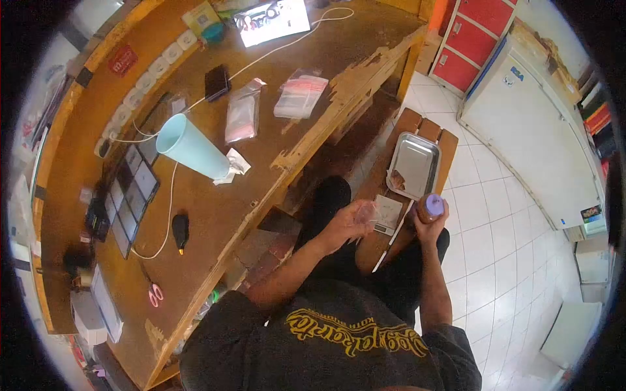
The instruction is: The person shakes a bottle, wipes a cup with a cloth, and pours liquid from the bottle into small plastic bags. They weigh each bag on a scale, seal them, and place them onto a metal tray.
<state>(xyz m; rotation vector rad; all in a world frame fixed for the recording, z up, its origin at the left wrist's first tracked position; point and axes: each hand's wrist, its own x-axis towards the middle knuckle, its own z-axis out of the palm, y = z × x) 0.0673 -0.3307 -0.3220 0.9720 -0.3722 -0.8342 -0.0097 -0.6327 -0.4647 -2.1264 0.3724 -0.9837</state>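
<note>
My left hand point(349, 225) has its fingers closed on a small clear plastic bag point(367, 212) with a pinkish tint. It is beside a small flat scale point(388, 212) on the wooden bench. My right hand point(430, 229) is wrapped around a jar point(426, 214) with a purple lid point(434, 203) and brownish contents. A thin white strip point(392, 246) lies between my hands, along the bench. Just beyond them, a metal tray point(417, 158) holds a small brown piece point(397, 180) in its near corner.
The wooden desk point(261, 163) on the left bears a light-blue cup point(192, 146), packs of clear bags point(243, 114), a phone point(216, 83), a lit screen point(272, 23), pink scissors point(155, 294) and cables. A white cabinet point(515, 111) and red lockers point(466, 45) stand to the right.
</note>
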